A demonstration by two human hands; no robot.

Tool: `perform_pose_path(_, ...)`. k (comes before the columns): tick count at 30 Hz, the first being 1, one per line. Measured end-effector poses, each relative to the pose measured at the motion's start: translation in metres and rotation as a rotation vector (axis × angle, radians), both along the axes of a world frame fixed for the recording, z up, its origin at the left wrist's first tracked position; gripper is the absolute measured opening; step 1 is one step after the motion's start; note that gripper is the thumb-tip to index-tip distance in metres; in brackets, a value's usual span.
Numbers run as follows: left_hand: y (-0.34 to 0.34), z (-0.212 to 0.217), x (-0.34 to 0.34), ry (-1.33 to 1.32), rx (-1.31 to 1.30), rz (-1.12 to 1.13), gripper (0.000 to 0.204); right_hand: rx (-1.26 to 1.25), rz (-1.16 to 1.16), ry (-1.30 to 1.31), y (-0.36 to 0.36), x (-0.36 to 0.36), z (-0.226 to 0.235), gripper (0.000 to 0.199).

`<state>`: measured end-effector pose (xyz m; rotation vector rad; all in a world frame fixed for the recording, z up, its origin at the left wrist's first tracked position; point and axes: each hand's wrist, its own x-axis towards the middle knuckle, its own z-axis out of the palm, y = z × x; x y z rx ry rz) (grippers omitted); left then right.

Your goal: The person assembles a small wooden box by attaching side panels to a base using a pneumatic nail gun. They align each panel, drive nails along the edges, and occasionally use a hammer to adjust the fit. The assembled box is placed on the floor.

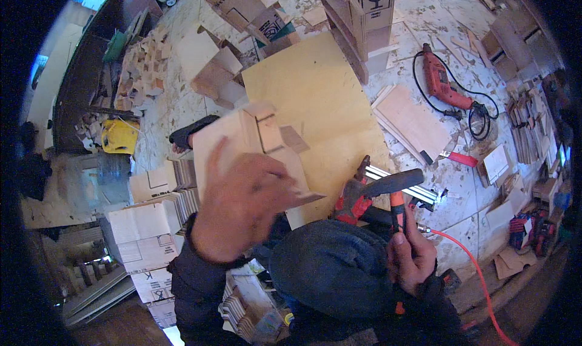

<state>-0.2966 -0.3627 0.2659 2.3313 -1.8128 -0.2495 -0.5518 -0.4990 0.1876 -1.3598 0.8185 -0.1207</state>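
My right hand (413, 254) is closed around the orange-and-black handle of a hammer (395, 182), whose dark head points up. My left hand (242, 203), smeared by motion, is over a light wooden piece (224, 134) with a small raised block (270, 133). Some of its fingers are bent; whether they grip the piece is unclear. That piece overlaps a tan board (321, 91). Beside the hammer head lies a red nail gun (350, 203) with a silver magazine, partly hidden by a dark cloth-covered shape (333, 264) in front of me.
A red hose (470, 255) curves off to the lower right. A corded red drill (441, 82) lies on the floor beside thin wooden panels (415, 122). Stacked wooden pieces (145, 243) stand at left, near a yellow container (120, 136). A dark-sleeved limb (197, 126) shows behind the wooden piece.
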Motion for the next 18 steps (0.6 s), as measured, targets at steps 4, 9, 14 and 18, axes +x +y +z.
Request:
perform_pose_path(4, 0.015, -0.01, 0.017, -0.069, -0.223, 0.212, 0.018, -0.248, 0.154, -0.09, 0.001, 0.013, -0.001, 0.054)
perform_pose_path(9, 0.045, -0.02, 0.013, -0.226, -0.44, 0.345, 0.018, -0.266, 0.176, -0.215, 0.004, 0.034, 0.005, 0.054)
perform_pose_path(14, 0.074, -0.033, 0.012, -0.12, -0.85, 0.653, 0.013, -0.357, 0.208, -0.291, 0.006, 0.054, 0.007, 0.054)
perform_pose_path(18, 0.069, -0.085, -0.003, 0.161, -0.963, 0.697, 0.009, -0.423, 0.222, -0.289, 0.007, 0.062, 0.009, 0.054)
